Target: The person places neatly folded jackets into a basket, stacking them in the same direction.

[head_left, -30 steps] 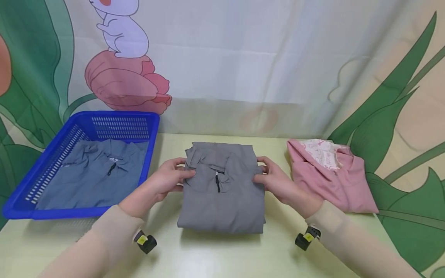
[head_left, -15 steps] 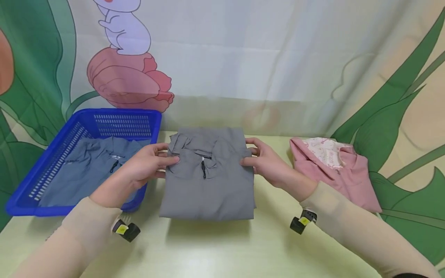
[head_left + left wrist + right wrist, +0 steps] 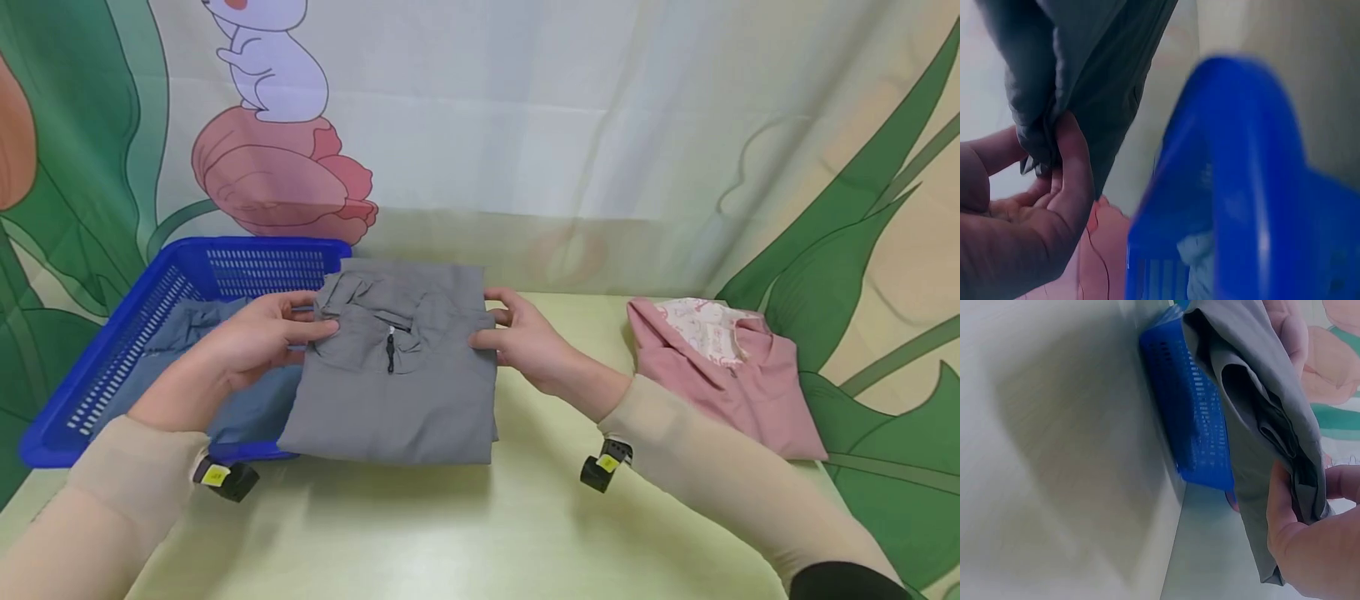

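Observation:
A folded grey jacket [image 3: 397,400] with a short black zip pull hangs above the table between my two hands. My left hand [image 3: 258,337] pinches its left edge, thumb on top and fingers beneath. At the opposite edge, my right hand [image 3: 525,342] grips it the same way; the right wrist view shows the folded layers of the grey jacket [image 3: 1272,394] between thumb and fingers. The jacket's left part overlaps the right side of a blue plastic basket [image 3: 60,433] in the head view. Inside the basket lies a folded blue jacket [image 3: 255,400], partly hidden by my left hand and the grey jacket.
On the right of the pale table [image 3: 525,517] lies a folded pink jacket [image 3: 738,392] with a patterned white lining. A printed curtain [image 3: 487,125] hangs behind the table. In the left wrist view the basket's rim [image 3: 1241,156] stands close beside my left hand.
Both hands have lifted the grey jacket off the table and carried it left, toward the blue basket. The basket and the pink jacket have stayed in place.

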The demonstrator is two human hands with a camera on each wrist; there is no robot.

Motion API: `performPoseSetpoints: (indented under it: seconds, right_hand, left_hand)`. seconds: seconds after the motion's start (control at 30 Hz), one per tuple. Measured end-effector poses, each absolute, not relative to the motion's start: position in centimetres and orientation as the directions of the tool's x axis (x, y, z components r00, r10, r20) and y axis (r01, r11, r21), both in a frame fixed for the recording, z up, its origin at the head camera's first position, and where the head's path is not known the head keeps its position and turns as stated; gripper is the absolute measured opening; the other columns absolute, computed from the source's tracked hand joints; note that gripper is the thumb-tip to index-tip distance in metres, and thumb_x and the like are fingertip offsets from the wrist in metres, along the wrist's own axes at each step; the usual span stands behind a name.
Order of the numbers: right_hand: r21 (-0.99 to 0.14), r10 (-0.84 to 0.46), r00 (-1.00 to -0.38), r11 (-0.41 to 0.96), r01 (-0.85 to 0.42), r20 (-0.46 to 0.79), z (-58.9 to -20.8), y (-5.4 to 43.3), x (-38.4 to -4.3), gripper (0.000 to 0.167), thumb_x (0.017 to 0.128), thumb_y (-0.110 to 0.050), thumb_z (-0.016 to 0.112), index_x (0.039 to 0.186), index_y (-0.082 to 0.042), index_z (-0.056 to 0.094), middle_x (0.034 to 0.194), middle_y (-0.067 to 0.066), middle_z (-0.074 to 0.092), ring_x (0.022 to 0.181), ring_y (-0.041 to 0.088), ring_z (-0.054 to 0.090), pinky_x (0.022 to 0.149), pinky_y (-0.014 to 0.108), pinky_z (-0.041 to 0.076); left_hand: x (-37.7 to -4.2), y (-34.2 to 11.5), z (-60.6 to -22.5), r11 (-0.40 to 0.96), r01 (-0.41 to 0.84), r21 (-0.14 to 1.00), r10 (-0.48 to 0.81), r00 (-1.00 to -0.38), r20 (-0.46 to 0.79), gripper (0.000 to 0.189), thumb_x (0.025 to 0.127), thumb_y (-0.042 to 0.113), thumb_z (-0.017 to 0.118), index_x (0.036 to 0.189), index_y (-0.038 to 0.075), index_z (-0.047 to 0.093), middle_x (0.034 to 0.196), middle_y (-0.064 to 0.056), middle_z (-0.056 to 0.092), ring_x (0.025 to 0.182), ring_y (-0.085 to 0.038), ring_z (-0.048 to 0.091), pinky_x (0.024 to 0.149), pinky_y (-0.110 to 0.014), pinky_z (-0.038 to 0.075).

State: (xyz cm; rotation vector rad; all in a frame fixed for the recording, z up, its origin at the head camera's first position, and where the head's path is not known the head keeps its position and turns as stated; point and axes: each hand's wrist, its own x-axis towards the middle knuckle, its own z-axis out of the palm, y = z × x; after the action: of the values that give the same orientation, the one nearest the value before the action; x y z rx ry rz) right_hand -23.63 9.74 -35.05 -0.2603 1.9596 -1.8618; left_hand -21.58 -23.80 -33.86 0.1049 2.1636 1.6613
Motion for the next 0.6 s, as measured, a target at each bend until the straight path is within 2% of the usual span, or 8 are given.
performPoseSetpoints:
  seconds: [0.2, 0.37, 0.4, 0.43, 0.5, 0.53, 0.6]
  right_hand:
    - [-0.987, -0.426, -0.891, 0.047, 0.153, -0.158, -34.5, 7.2, -23.8, 0.075, 0.092, 0.010, 0.064, 0.156, -0.007, 0.030, 0.135, 0.019, 0.056, 0.114, 0.031, 0.062, 0.090, 0.042, 0.056]
    - [-0.992, -0.423, -0.898, 0.028, 0.124, -0.125, -34.0, 5.3, -24.3, 0.071, 0.091, 0.011, 0.064, 0.154, -0.006, 0.034, 0.133, 0.020, 0.057, 0.112, 0.031, 0.063, 0.090, 0.043, 0.057]
    - [-0.992, -0.423, -0.898, 0.023, 0.121, -0.120, -34.0, 4.9, -24.4, 0.071, 0.091, 0.011, 0.064, 0.153, -0.006, 0.035, 0.133, 0.020, 0.057, 0.112, 0.031, 0.063, 0.090, 0.043, 0.057]
    - [-0.993, -0.420, -0.900, 0.020, 0.119, -0.117, -34.1, 4.5, -24.5, 0.070, 0.091, 0.011, 0.064, 0.153, -0.006, 0.036, 0.133, 0.020, 0.057, 0.112, 0.031, 0.063, 0.090, 0.044, 0.057]
    - [-0.993, -0.419, -0.901, 0.017, 0.117, -0.113, -34.0, 3.7, -24.5, 0.071, 0.092, 0.011, 0.065, 0.154, -0.006, 0.035, 0.134, 0.020, 0.056, 0.113, 0.031, 0.063, 0.090, 0.043, 0.057]
    - [-0.993, -0.422, -0.900, 0.015, 0.113, -0.109, -33.9, 3.2, -24.4, 0.072, 0.092, 0.011, 0.065, 0.154, -0.006, 0.034, 0.135, 0.019, 0.055, 0.113, 0.031, 0.063, 0.090, 0.043, 0.057]
    - [-0.995, -0.427, -0.899, 0.015, 0.100, -0.097, -33.6, 2.2, -24.2, 0.073, 0.092, 0.010, 0.065, 0.156, -0.007, 0.032, 0.136, 0.018, 0.055, 0.113, 0.029, 0.063, 0.089, 0.041, 0.058]
  left_hand:
    - [-22.4, -26.6, -33.5, 0.316, -0.165, 0.934, 0.314, -0.911, -0.267, 0.088, 0.107, 0.017, 0.057, 0.161, -0.001, -0.011, 0.166, -0.031, -0.001, 0.152, -0.045, 0.013, 0.115, -0.067, 0.019]
    - [-23.0, -28.2, -32.8, 0.404, -0.138, 0.904, 0.267, -0.927, -0.262, 0.087, 0.108, 0.021, 0.057, 0.161, -0.001, -0.008, 0.166, -0.030, 0.001, 0.151, -0.042, 0.018, 0.115, -0.060, 0.029]
    - [-23.0, -28.4, -32.6, 0.431, -0.128, 0.893, 0.257, -0.931, -0.258, 0.086, 0.108, 0.022, 0.057, 0.161, -0.001, -0.007, 0.166, -0.030, 0.002, 0.150, -0.041, 0.020, 0.113, -0.055, 0.035]
    - [-23.1, -28.7, -32.4, 0.457, -0.118, 0.882, 0.249, -0.935, -0.254, 0.086, 0.108, 0.024, 0.057, 0.162, -0.001, -0.005, 0.166, -0.030, 0.005, 0.148, -0.038, 0.026, 0.108, -0.048, 0.041]
    - [-23.1, -29.3, -32.0, 0.506, -0.087, 0.858, 0.233, -0.944, -0.233, 0.079, 0.108, 0.027, 0.057, 0.162, -0.004, 0.008, 0.159, -0.027, 0.028, 0.135, -0.029, 0.043, 0.097, -0.038, 0.047]
    - [-23.1, -29.6, -31.7, 0.523, -0.074, 0.849, 0.230, -0.947, -0.224, 0.078, 0.108, 0.027, 0.057, 0.162, -0.005, 0.010, 0.157, -0.025, 0.031, 0.128, -0.023, 0.047, 0.093, -0.034, 0.048]
    - [-23.1, -30.2, -30.9, 0.563, -0.043, 0.826, 0.221, -0.955, -0.200, 0.070, 0.107, 0.030, 0.058, 0.158, -0.005, 0.024, 0.145, -0.018, 0.045, 0.111, -0.016, 0.052, 0.081, -0.028, 0.048]
